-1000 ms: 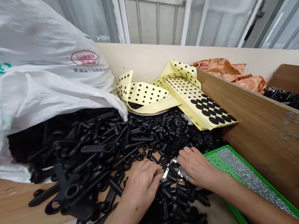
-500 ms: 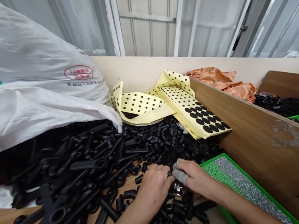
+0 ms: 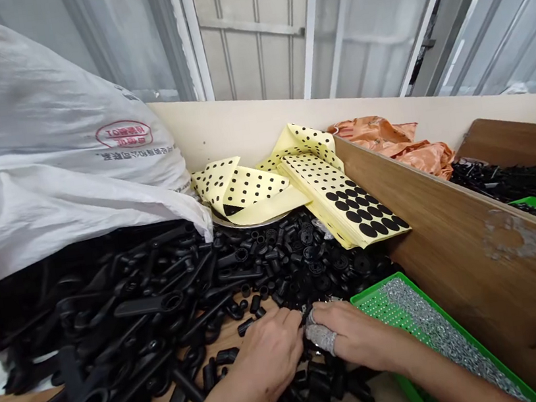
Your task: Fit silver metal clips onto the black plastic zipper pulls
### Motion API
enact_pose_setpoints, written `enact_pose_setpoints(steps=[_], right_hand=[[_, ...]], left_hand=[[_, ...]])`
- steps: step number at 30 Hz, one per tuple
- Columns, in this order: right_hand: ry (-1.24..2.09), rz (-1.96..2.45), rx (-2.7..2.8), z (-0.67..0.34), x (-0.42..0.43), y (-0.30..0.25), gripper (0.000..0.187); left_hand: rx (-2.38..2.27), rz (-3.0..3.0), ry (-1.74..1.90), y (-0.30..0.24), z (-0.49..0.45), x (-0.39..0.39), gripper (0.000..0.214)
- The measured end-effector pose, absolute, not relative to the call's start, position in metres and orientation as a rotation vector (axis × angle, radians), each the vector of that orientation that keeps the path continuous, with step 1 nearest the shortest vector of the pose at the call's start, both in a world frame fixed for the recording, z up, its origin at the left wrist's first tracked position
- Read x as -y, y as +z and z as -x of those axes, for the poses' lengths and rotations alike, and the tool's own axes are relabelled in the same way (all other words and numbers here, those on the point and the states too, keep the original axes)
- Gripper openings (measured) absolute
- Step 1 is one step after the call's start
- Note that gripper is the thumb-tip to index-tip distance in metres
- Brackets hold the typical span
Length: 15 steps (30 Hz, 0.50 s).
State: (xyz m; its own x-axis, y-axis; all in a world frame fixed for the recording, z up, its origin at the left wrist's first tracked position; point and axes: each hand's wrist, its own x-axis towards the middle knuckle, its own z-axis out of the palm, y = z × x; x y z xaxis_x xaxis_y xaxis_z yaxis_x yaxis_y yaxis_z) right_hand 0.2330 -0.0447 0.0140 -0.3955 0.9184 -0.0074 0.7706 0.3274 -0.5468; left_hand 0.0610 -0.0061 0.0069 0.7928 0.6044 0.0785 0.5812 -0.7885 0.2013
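Observation:
My left hand [image 3: 269,354] and my right hand [image 3: 354,335] meet at the near edge of a heap of small black rubber bushings [image 3: 300,256]. Their fingertips nearly touch over a few small pieces, too hidden to name. A grey wrap [image 3: 321,338] covers one right-hand finger. Long black plastic handles [image 3: 143,305] lie piled to the left of my left hand. Beyond the heap lie yellow backing sheets with black adhesive dots [image 3: 342,197].
A green tray of small metal parts [image 3: 414,320] sits right of my right hand, against a wooden divider board [image 3: 455,221]. A white woven sack [image 3: 38,127] spills the handles at left. An orange bag [image 3: 389,137] lies behind the board.
My hands have drawn closer together, and the silver pieces between them are now hidden. The whole view has shifted, with the sack sliding left and the sheets lower in the frame.

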Motion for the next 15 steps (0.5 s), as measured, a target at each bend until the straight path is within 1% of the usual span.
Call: enact_pose_setpoints(steps=[5,11,15], right_hand=[[0.587,1.58,2.196,-0.242,0.05,0.011,0.012],[0.532,1.574,2.329,-0.255,0.061,0.011,0.028],[0.47,1.667,2.331,-0.263,0.065,0.014,0.026]], left_hand=[[-0.902,-2.817,0.173,0.009,-0.06,0.007,0.021],[-0.954,-2.801,0.091,0.015,-0.067,-0.001,0.015],[-1.105,-2.806,0.032,0.015,-0.079,-0.016,0.021]])
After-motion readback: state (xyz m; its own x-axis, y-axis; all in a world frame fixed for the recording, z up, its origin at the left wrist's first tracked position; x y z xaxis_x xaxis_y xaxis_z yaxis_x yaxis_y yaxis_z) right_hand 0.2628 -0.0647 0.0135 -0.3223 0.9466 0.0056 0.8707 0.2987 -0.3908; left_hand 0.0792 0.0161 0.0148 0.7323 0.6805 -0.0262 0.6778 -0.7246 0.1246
